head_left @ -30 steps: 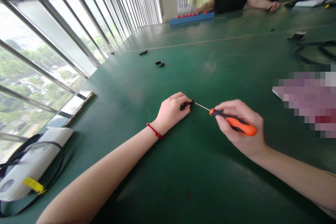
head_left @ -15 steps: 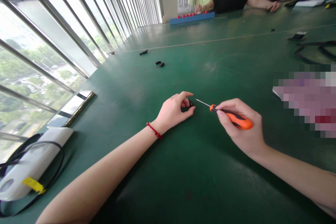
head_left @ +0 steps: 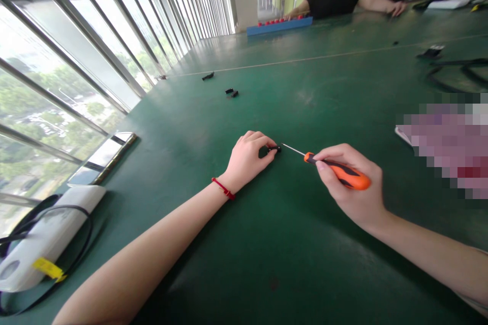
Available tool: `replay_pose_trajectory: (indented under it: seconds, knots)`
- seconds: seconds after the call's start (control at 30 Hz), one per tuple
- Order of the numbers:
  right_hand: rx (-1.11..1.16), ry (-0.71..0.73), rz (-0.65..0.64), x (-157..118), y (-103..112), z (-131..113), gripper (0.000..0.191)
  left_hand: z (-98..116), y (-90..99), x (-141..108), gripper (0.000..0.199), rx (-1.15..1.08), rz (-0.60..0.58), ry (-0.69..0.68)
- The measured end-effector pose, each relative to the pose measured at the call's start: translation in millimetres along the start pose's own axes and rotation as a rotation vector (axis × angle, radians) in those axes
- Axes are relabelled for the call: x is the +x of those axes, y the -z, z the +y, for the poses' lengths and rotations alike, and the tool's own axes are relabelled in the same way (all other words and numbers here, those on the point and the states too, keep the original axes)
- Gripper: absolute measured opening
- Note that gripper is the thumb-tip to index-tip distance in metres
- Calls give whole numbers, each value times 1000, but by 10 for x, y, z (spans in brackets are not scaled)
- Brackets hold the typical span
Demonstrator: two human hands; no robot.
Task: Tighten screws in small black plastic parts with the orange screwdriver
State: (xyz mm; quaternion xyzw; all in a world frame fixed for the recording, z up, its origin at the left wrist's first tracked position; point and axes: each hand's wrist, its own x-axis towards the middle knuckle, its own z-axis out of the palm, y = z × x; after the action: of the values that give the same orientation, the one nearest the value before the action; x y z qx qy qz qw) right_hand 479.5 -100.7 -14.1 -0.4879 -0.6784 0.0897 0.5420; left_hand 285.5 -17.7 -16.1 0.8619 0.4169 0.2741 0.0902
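Between the thumb and fingers of my left hand (head_left: pixel 249 155) is a small black part (head_left: pixel 275 149), pinched low over the green table (head_left: pixel 236 264). Most of that part hides behind the fingers, so its kind does not show. My right hand (head_left: pixel 354 183) is closed round the orange and black handle of a screwdriver (head_left: pixel 339 170). Its thin metal shaft points left, and the tip lies very close to the black part; I cannot tell whether they touch. A red bracelet circles my left wrist.
Small black pieces (head_left: pixel 232 93) lie farther back, with another black piece (head_left: pixel 208 76) beyond. A phone (head_left: pixel 102 159) and a white power strip (head_left: pixel 49 238) with a black cable lie left, by the railing (head_left: pixel 152 15). Across the table, a person (head_left: pixel 331 0) sits near a blue bar (head_left: pixel 280 26).
My left fingers have closed from a loose curl to a pinch on the black part, which has turned flatter. The screwdriver has barely moved.
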Motion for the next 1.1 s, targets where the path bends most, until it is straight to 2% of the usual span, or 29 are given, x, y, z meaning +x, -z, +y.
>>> replay_pose_trajectory:
  seconds: [0.27, 1.1]
  knots:
    - [0, 57, -8, -13, 19, -7, 10, 16, 2, -9, 10, 2, 22, -2]
    - [-9, 93, -8, -15, 19, -4, 9, 41, -10, -23, 10, -53, -2, -3]
